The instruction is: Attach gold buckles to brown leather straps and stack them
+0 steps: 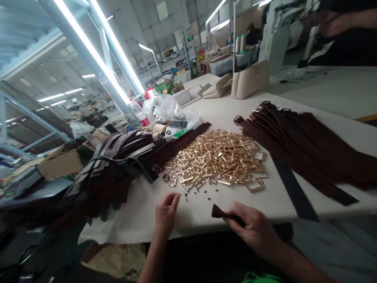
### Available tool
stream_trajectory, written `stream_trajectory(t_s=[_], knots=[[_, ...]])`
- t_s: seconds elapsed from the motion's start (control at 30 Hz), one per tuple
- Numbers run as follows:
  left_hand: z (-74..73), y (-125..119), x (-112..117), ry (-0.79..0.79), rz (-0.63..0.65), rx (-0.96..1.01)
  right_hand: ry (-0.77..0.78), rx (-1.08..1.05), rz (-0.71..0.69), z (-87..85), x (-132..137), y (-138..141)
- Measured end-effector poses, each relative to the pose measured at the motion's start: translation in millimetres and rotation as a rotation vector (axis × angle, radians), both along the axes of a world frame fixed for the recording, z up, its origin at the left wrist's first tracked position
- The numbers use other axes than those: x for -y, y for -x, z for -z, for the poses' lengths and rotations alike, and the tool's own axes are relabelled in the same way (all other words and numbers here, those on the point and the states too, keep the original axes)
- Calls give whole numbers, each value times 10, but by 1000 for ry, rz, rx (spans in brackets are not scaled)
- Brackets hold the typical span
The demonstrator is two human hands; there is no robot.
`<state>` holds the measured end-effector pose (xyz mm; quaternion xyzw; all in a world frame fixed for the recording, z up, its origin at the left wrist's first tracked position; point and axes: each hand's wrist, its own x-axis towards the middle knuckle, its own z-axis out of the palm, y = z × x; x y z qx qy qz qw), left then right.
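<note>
Near the front edge of the table, my right hand (pixel 253 225) is closed around a dark brown strap (pixel 219 212), its flared end sticking out to the left. My left hand (pixel 166 214) is raised to the left of it, thumb and fingers pressed together; what they hold, if anything, is too small to make out. Several tiny dark bits (pixel 206 192) lie on the table between my hands and a large heap of gold metal buckles (pixel 218 159). One loose buckle (pixel 173 181) lies beside a dark ring (pixel 166 177) at the heap's left side.
Dark brown straps (pixel 312 145) are piled on the right. A tied bundle of strips (pixel 118 157) lies left, near clear plastic bags (pixel 165 108) and a bottle (pixel 138 112). Another person's hand (pixel 341 24) is beside a sewing machine (pixel 277 35) at the upper right.
</note>
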<state>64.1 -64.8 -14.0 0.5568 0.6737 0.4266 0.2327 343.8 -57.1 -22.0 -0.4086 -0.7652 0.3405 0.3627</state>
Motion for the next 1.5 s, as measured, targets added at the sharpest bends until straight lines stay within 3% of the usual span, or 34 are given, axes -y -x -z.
stream_trajectory(t_s=[0.1,0.17,0.3,0.43,0.6,0.77,0.93,1.03,1.13,1.27,1.5], knots=[[16,387,-325,-70,-94,-286,11,21,24,37,-29,-31],[2,534,-502,-74,-97,-370,23,33,20,49,-28,-30],[-32,622,-717,-57,-84,-306,21,54,24,63,-11,-27],[-14,563,-734,-57,-152,-138,32,39,25,35,-9,-32],[53,93,-407,4,-131,245,29,-7,28,-146,-49,39],[-38,-620,58,171,-73,1108,-64,-44,48,-297,-103,200],[-158,-941,200,183,-143,1335,-299,69,113,-289,-95,277],[-177,-976,175,198,-225,1368,-449,188,119,-279,-62,255],[-159,-966,158,225,-222,1333,-512,271,85,-275,-24,217],[-86,-921,180,245,-156,1192,-524,362,31,-269,18,191],[-13,-909,247,99,-14,829,-453,392,-14,-200,43,163]])
